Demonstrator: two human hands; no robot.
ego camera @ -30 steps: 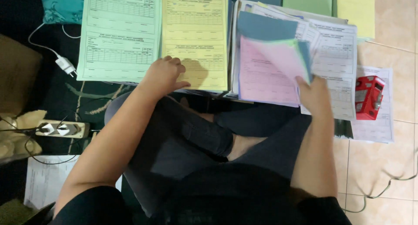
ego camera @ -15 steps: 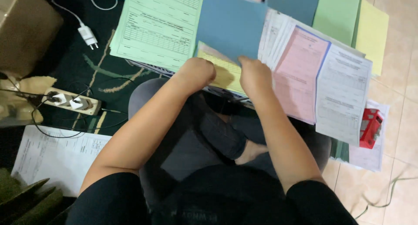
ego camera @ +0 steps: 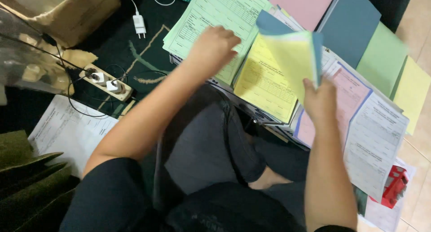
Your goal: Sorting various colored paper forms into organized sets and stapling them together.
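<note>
Yellow sheet (ego camera: 292,61) (blurry, with a blue sheet (ego camera: 269,24) behind it) is up in the air, pinched at its lower edge by the right hand (ego camera: 319,101), over the yellow form pile (ego camera: 265,86). Left hand (ego camera: 213,48) lies fingers curled, holding nothing, on the green forms (ego camera: 215,12). Pink pile (ego camera: 345,97) sits just right of it, w/ a power strip (ego camera: 105,83) over on the dark rug.

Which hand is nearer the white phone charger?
Left. The left hand rests on the green form, right of the white phone charger. The right hand holds coloured sheets farther right.

Lifted yellow sheet (ego camera: 294,61) blurred, print unreadable
</note>
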